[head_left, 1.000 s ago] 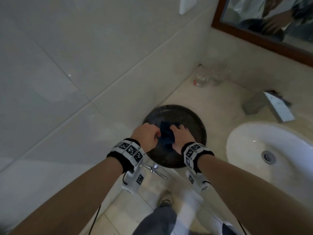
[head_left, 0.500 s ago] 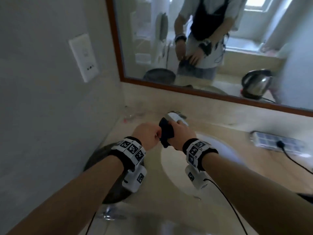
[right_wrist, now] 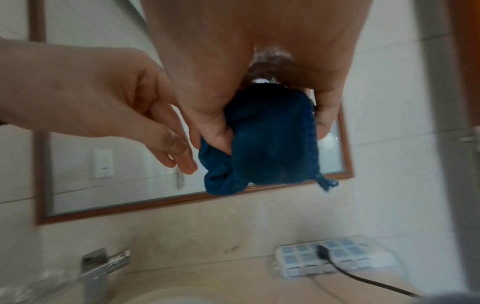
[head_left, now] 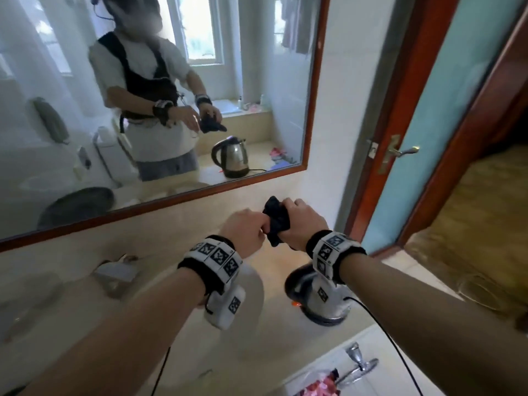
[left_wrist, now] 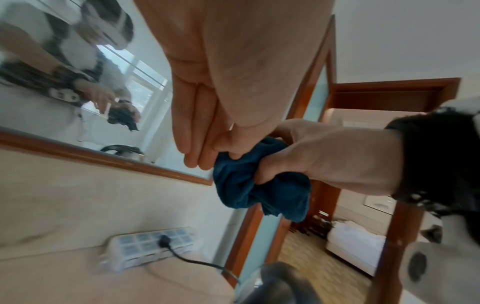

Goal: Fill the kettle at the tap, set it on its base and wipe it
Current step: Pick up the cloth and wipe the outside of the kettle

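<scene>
My right hand [head_left: 303, 224] grips a bunched dark blue cloth [head_left: 275, 221] in the air above the counter. My left hand [head_left: 245, 232] is right beside it, fingers nearly straight, the thumb touching the cloth [left_wrist: 259, 191]. The steel kettle [head_left: 308, 295] with a black lid stands on its base directly below my right wrist, largely hidden by the wrist camera; an orange light glows at its foot. In the right wrist view the cloth [right_wrist: 270, 148] hangs from my thumb and fingers, and the left hand [right_wrist: 103, 92] is loosely curled beside it.
A white power strip [right_wrist: 335, 259] with the kettle's black cord lies against the back wall. The tap [right_wrist: 103, 265] and white basin [head_left: 254, 292] are to the left. The mirror [head_left: 160, 110] spans the wall; an open door [head_left: 428, 115] is on the right.
The cloth came up off the dark round tray at the left and travelled right, past the sink, to above the kettle. The left hand's hold on it has loosened.
</scene>
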`<state>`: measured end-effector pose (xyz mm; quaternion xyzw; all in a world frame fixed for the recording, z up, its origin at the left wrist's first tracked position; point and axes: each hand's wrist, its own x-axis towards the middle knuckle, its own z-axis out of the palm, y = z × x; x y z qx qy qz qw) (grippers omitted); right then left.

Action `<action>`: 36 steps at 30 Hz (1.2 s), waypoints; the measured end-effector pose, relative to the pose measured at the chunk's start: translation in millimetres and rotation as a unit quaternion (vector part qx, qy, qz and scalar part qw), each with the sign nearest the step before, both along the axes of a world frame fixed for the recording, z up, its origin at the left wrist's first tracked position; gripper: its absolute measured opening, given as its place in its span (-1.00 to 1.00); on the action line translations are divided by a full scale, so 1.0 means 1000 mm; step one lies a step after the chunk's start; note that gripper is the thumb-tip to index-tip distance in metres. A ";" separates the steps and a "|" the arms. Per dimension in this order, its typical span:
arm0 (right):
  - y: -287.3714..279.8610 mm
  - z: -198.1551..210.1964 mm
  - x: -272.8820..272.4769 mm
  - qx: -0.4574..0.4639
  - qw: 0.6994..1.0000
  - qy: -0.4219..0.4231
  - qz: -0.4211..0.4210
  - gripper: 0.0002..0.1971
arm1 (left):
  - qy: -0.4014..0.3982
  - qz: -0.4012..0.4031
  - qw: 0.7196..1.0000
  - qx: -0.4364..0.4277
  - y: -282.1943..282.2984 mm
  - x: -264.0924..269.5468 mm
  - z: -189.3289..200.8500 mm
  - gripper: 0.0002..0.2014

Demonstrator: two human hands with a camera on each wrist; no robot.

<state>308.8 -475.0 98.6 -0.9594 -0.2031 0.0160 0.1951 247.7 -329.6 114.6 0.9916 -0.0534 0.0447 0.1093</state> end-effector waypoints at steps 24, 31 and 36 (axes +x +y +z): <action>-0.138 -0.197 -0.062 0.439 0.812 0.079 -0.376 -0.33 | 0.019 -0.368 0.919 0.140 -0.158 0.103 -0.143 -0.40; -0.121 -0.253 -0.064 0.462 0.727 0.166 -0.481 -0.57 | -0.005 -0.389 0.916 0.095 -0.156 0.106 -0.154 -0.54; -0.111 -0.231 -0.057 0.539 0.695 0.090 -0.467 -0.48 | -0.016 -0.351 0.934 0.070 -0.162 0.110 -0.165 -0.53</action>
